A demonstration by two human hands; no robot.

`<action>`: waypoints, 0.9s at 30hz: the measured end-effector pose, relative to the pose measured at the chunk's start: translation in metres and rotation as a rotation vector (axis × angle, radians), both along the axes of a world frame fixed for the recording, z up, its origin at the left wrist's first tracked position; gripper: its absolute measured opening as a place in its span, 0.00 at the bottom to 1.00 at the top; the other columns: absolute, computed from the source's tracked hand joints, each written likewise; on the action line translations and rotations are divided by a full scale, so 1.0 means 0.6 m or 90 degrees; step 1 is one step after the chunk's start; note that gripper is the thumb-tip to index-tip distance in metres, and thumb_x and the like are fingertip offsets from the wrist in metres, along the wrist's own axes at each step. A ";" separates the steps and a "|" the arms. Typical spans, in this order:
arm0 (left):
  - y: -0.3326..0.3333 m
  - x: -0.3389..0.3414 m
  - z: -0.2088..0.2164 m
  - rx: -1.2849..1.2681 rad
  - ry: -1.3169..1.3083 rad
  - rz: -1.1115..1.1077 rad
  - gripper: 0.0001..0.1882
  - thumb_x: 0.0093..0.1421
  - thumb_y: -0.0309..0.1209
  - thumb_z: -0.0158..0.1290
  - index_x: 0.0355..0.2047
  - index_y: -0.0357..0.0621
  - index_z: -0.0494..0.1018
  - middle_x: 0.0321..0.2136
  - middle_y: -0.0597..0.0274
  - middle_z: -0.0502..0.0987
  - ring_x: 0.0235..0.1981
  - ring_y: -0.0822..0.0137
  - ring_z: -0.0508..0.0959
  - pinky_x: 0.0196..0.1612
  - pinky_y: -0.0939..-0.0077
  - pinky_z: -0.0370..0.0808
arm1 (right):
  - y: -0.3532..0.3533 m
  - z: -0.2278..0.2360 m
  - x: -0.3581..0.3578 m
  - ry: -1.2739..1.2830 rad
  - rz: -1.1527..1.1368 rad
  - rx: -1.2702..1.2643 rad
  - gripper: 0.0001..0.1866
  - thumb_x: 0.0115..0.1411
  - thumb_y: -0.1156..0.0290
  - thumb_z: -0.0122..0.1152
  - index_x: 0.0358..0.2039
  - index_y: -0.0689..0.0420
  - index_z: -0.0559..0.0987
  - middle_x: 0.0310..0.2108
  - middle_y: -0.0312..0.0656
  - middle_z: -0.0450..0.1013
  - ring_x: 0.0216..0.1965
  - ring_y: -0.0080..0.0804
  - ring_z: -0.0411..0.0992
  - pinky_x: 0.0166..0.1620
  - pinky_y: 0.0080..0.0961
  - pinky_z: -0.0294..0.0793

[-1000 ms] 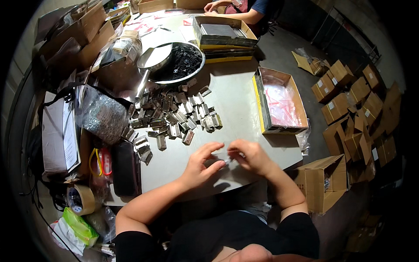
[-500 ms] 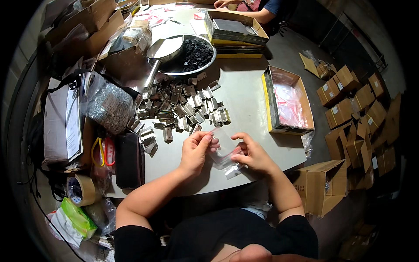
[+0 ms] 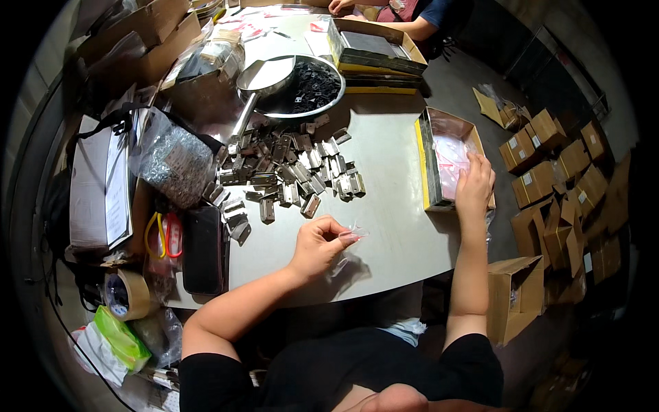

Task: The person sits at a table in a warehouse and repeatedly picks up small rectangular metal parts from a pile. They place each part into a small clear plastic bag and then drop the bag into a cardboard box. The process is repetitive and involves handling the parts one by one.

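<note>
My left hand (image 3: 319, 248) is closed in a pinch on a small clear plastic bag (image 3: 355, 235), above the near part of the table. The bag looks crumpled, and its contents, if any, cannot be made out. Over the near right side of an open cardboard box (image 3: 423, 165) is my right hand (image 3: 475, 185), thumb and fingers apart. Its fingertips reach over the clear, red-edged plastic bags (image 3: 447, 154) lying in that box. Whether they touch the bags is not plain. Beyond my left hand lies a loose pile of metal hinges (image 3: 295, 168).
A metal bowl (image 3: 341, 96) of small black parts holds a pan-like scoop (image 3: 266, 75). At left are a bag of small metal parts (image 3: 177, 165), a dark case (image 3: 204, 250) and a tape roll (image 3: 128, 295). Cartons (image 3: 535, 178) stand at right. Another person's arm (image 3: 415, 27) shows at the far side.
My right hand has left the clear bag between my hands and moved right to the box. My left hand now pinches a crumpled clear bag. The view has shifted slightly.
</note>
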State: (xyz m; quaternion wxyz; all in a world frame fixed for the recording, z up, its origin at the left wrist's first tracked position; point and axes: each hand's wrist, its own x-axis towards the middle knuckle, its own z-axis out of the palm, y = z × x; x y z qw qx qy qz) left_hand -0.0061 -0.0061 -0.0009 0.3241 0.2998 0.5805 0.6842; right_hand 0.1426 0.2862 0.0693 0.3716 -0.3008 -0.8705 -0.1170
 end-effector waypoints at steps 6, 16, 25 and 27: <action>-0.009 0.007 0.019 0.010 0.208 0.037 0.07 0.50 0.23 0.63 0.30 0.35 0.79 0.26 0.59 0.77 0.24 0.75 0.75 0.28 0.81 0.72 | -0.233 0.043 -0.027 -0.163 0.604 -0.387 0.16 0.51 0.67 0.66 0.40 0.58 0.78 0.41 0.46 0.74 0.42 0.48 0.70 0.46 0.36 0.71; -0.004 0.010 0.019 0.001 0.509 0.021 0.32 0.44 0.24 0.60 0.52 0.36 0.65 0.43 0.49 0.73 0.49 0.51 0.71 0.53 0.57 0.67 | -0.276 0.041 -0.043 -0.440 0.642 -0.333 0.14 0.51 0.64 0.65 0.38 0.54 0.80 0.49 0.43 0.67 0.50 0.49 0.63 0.52 0.44 0.66; -0.001 0.006 0.013 -0.023 0.209 -0.046 0.28 0.51 0.29 0.65 0.49 0.37 0.64 0.28 0.60 0.76 0.28 0.74 0.76 0.34 0.79 0.75 | -0.151 -0.054 -0.176 -0.180 0.515 -0.211 0.17 0.50 0.80 0.58 0.43 0.59 0.75 0.41 0.49 0.73 0.34 0.46 0.75 0.41 0.35 0.75; -0.003 0.008 0.014 -0.005 0.125 -0.069 0.30 0.51 0.32 0.63 0.50 0.38 0.63 0.28 0.60 0.76 0.27 0.72 0.76 0.33 0.76 0.74 | -0.136 -0.048 -0.176 -0.255 0.495 -0.395 0.18 0.52 0.79 0.60 0.45 0.59 0.74 0.43 0.50 0.73 0.35 0.46 0.75 0.42 0.34 0.75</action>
